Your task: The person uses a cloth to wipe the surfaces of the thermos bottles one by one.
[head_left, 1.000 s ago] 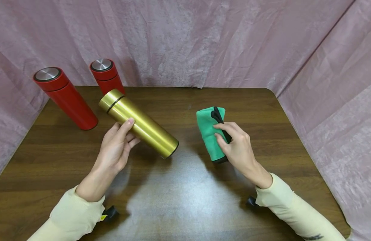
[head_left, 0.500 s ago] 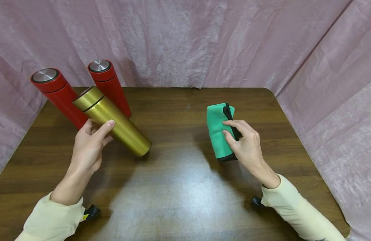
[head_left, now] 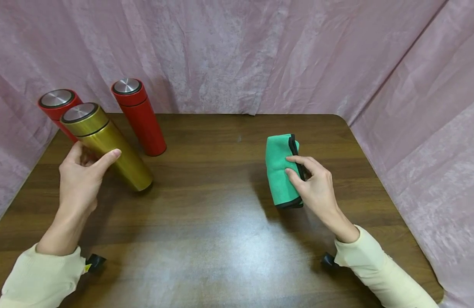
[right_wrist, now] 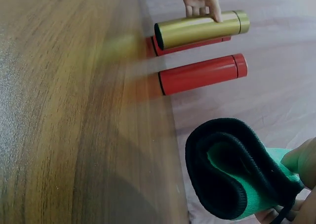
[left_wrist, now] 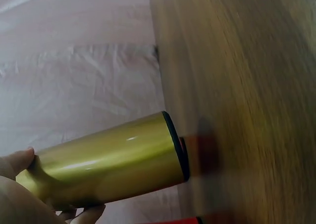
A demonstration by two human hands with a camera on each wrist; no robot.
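My left hand (head_left: 80, 184) grips a gold thermos flask (head_left: 115, 149) round its middle, thumb across the front. The flask stands almost upright, its black base (left_wrist: 176, 146) close over the wooden table, and its steel-topped lid faces up. Behind it is a red thermos flask (head_left: 54, 107), mostly hidden in the head view. Another red flask (head_left: 140, 119) stands just to the right, at the back. On the right, my right hand (head_left: 315, 188) pinches a folded green cloth (head_left: 278, 171) with black edging; its rolled end (right_wrist: 222, 169) shows in the right wrist view.
The brown wooden table (head_left: 206, 179) has a rounded far right corner. Pink velvety curtains (head_left: 221, 51) hang behind and along the sides. A small black device (head_left: 95, 263) sits at the left cuff, another (head_left: 329, 259) at the right.
My left hand has carried the gold flask leftward, from in front of the right red flask to the left one, and tipped it more upright. My right hand has shifted slightly right with the cloth.
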